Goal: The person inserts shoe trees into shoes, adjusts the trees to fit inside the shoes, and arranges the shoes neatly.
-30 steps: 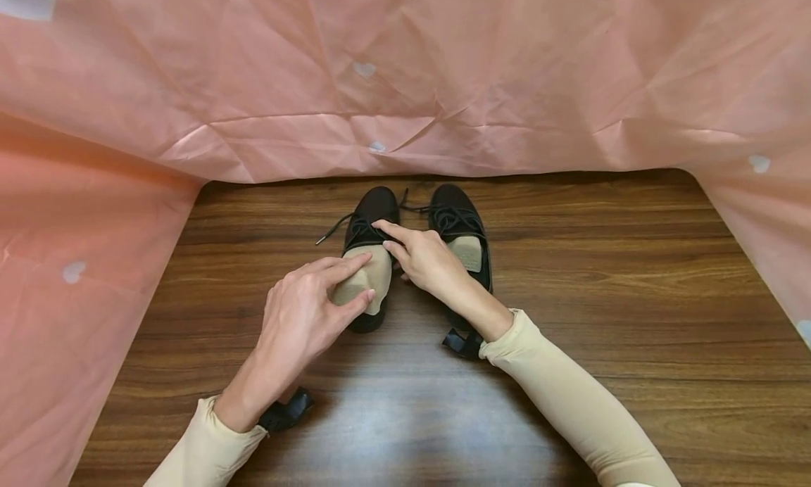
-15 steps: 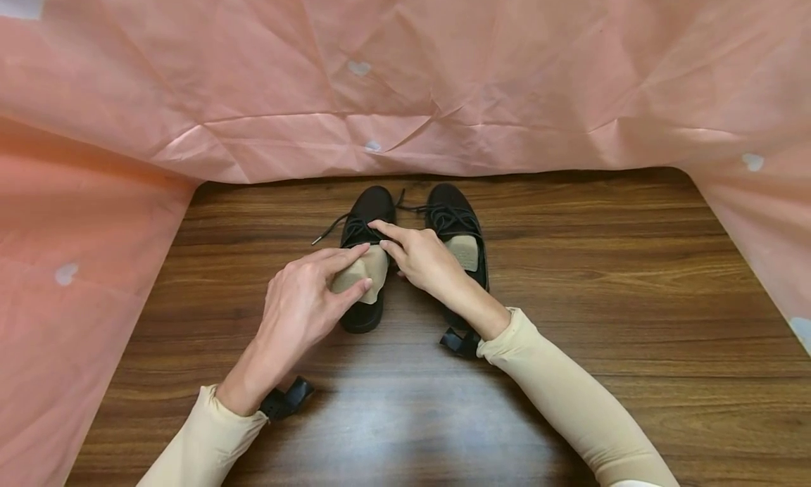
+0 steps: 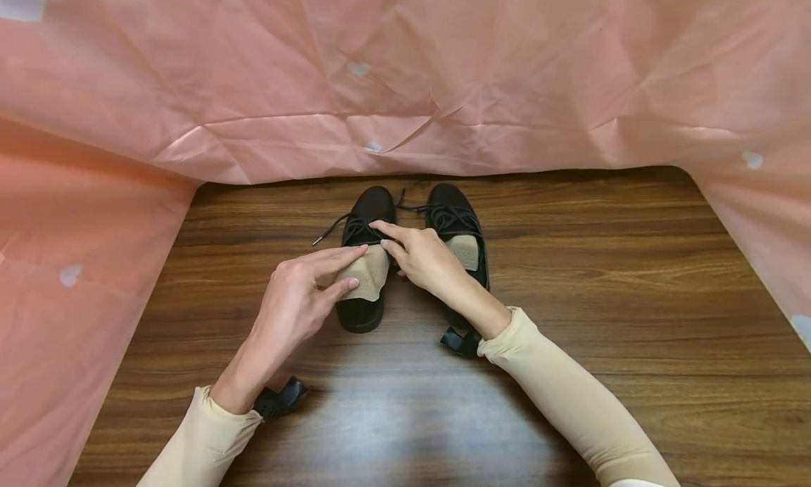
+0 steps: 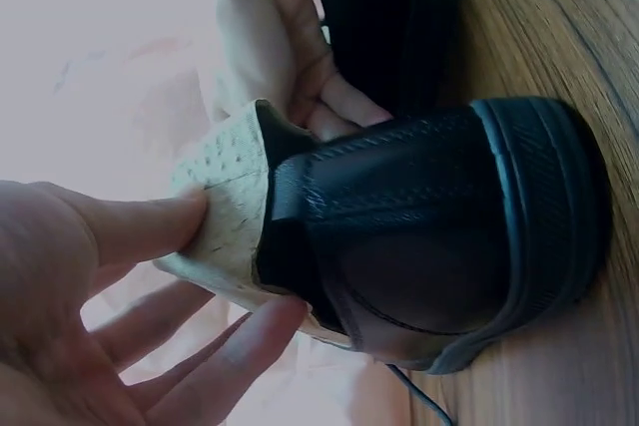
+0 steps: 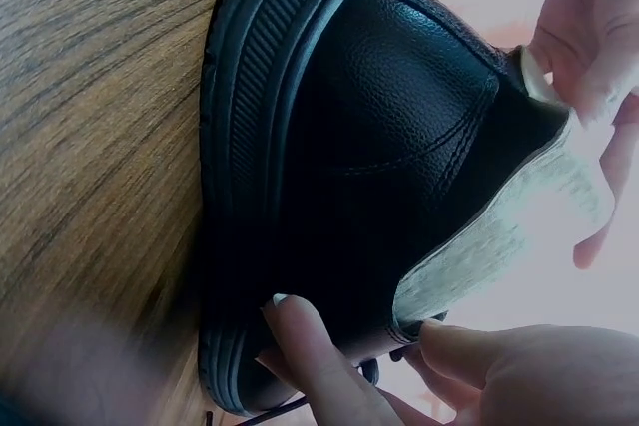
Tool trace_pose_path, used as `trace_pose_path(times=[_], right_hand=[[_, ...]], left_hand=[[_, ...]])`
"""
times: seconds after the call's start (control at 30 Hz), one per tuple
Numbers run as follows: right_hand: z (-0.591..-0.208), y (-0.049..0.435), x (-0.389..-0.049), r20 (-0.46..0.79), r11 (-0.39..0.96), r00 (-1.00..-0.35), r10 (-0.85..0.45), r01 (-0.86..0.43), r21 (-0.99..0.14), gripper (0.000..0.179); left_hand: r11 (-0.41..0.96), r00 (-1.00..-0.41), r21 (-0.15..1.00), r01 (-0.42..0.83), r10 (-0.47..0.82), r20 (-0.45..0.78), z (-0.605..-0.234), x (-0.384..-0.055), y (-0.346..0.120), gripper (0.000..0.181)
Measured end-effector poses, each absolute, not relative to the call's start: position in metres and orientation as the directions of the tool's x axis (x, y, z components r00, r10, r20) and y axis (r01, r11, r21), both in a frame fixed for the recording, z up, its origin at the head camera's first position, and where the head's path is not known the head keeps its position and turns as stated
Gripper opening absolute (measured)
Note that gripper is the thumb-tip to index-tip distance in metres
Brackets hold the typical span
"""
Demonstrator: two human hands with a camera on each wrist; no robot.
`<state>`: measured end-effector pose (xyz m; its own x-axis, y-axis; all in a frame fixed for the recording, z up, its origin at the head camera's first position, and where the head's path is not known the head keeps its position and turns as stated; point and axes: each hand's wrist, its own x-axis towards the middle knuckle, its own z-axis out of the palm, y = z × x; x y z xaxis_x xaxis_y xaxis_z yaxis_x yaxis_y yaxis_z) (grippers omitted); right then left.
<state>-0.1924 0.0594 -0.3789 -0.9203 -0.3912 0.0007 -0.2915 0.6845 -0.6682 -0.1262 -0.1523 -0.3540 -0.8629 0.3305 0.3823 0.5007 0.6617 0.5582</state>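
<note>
Two black lace-up shoes stand side by side, toes pointing away. In the left shoe (image 3: pixel 370 205) sits a beige shoe insert (image 3: pixel 370 272) that looks like moulded pulp, its near end rising out of the opening. My left hand (image 3: pixel 294 293) pinches this insert between thumb and fingers. My right hand (image 3: pixel 427 262) grips the left shoe by its inner side, the index finger on the laces and the thumb at the edge of the opening. In the right wrist view, fingers (image 5: pixel 300 336) lie along the shoe's side. The right shoe (image 3: pixel 453 209) is partly behind my right forearm.
A second beige insert (image 3: pixel 465 251) sits in the right shoe. Loose laces (image 3: pixel 329 230) trail over the wood-grain surface (image 3: pixel 602 297). Pink sheeting with white hearts (image 3: pixel 405 86) hangs behind the shoes and along both sides.
The near end of the beige insert has shifted slightly toward the toe, showing more of the shoe's heel. My left hand has drifted a little left; the right hand has kept its hold.
</note>
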Motion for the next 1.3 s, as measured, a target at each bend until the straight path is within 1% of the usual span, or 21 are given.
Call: trace_pose_path(times=[0.13, 0.37, 0.53, 0.77, 1.0, 1.1, 1.3], right_hand=[[-0.379, 0.059, -0.192, 0.001, 0.686, -0.919, -0.395, -0.296, -0.665, 0.042], [-0.379, 0.06, -0.193, 0.01, 0.68, -0.917, -0.399, -0.303, -0.668, 0.042], [-0.379, 0.06, -0.193, 0.015, 0.684, -0.915, -0.403, -0.312, -0.659, 0.042], [-0.38, 0.06, -0.193, 0.029, 0.689, -0.912, -0.409, -0.33, -0.645, 0.042], [-0.381, 0.06, -0.192, 0.057, 0.694, -0.912, -0.406, -0.348, -0.63, 0.042], [-0.382, 0.06, -0.192, 0.068, 0.698, -0.911, -0.407, -0.358, -0.621, 0.042], [-0.382, 0.06, -0.194, 0.063, 0.682, -0.909, -0.411, -0.353, -0.64, 0.041]], left_hand=[[0.678, -0.861, 0.537, 0.501, 0.332, 0.385, -0.355, -0.13, -0.152, 0.045], [0.678, -0.852, 0.518, 0.521, 0.386, 0.352, -0.352, -0.131, -0.156, 0.052], [0.67, -0.839, 0.506, 0.542, 0.4, 0.37, -0.353, -0.133, -0.156, 0.051], [0.683, -0.833, 0.484, 0.547, 0.386, 0.396, -0.356, -0.135, -0.153, 0.05], [0.703, -0.823, 0.454, 0.547, 0.351, 0.447, -0.361, -0.137, -0.151, 0.044], [0.715, -0.814, 0.424, 0.556, 0.364, 0.453, -0.363, -0.139, -0.149, 0.041], [0.735, -0.791, 0.364, 0.571, 0.374, 0.484, -0.362, -0.143, -0.147, 0.031]])
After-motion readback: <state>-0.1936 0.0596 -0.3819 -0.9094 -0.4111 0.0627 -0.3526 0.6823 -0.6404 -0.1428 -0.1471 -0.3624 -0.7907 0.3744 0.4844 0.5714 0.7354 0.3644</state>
